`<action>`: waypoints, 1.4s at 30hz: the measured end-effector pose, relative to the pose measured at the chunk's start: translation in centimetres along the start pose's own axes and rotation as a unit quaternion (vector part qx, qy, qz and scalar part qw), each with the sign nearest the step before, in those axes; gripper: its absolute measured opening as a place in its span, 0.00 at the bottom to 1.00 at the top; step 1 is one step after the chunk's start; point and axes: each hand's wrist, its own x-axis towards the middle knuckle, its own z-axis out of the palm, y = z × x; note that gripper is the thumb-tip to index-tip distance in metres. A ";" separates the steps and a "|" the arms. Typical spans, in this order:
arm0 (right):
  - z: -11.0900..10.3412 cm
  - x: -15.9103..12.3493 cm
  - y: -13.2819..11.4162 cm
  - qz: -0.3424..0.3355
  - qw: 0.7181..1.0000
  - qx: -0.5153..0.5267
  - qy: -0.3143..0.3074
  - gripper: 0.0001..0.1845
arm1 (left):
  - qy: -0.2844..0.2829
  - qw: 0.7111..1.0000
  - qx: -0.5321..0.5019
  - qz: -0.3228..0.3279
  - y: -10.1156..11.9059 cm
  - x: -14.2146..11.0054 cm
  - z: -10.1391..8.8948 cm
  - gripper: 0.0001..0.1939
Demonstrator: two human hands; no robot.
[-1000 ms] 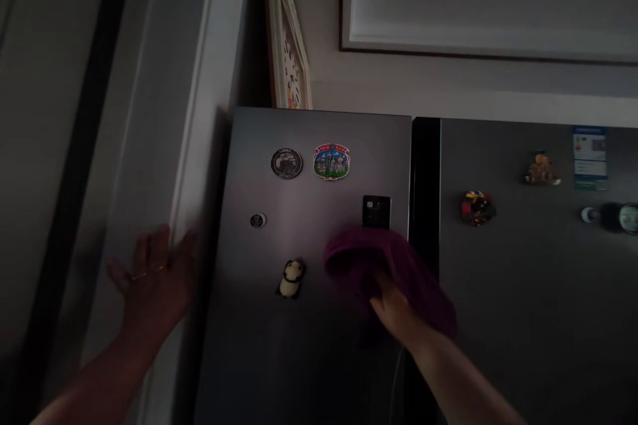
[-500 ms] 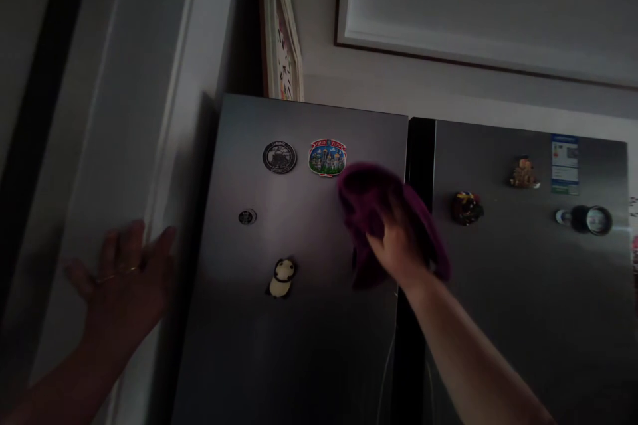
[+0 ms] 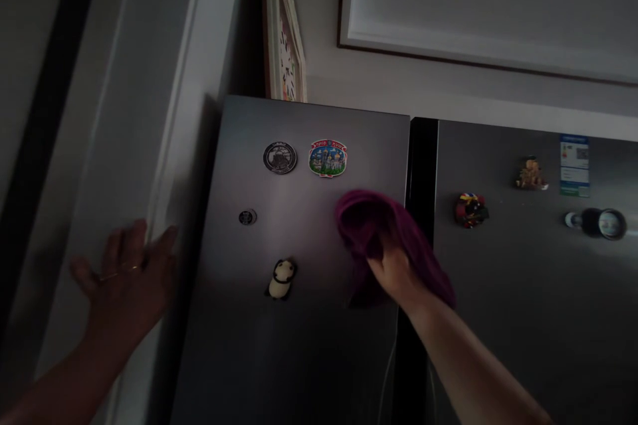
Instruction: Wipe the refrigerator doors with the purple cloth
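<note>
My right hand (image 3: 393, 272) grips a purple cloth (image 3: 383, 232) and presses it against the left door of a steel fridge (image 3: 309, 345), near that door's right edge. The cloth covers a small dark panel on the door. My left hand (image 3: 124, 279) lies flat with fingers spread on the white wall trim (image 3: 174, 113) just left of the fridge; rings show on it. On the left door sit a round metal magnet (image 3: 280, 157), a colourful town magnet (image 3: 327, 158), a small round magnet (image 3: 247, 217) and a panda magnet (image 3: 280, 278).
The right fridge door (image 3: 523, 319) carries several magnets and a sticker (image 3: 574, 165). A framed picture (image 3: 284, 46) leans on the wall behind the fridge top. A pale framed panel (image 3: 488, 0) is on the wall above. The room is dim.
My right hand swept the cloth up the door from beside the panda to near the town magnet, then came part of the way back down. My left hand shifted slightly left.
</note>
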 end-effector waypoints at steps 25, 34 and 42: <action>-1.6 13.7 3.1 0.000 0.991 -0.023 0.133 0.36 | 0.036 0.996 0.067 0.038 -1.4 -0.4 1.1 0.24; -1.6 22.9 0.7 -0.121 0.988 0.036 0.092 0.29 | 0.040 0.992 0.105 0.051 -1.4 -0.5 1.0 0.25; 0.1 22.7 -4.9 -0.153 0.987 0.040 0.038 0.28 | 0.027 0.991 0.117 0.051 -1.3 -0.4 1.0 0.25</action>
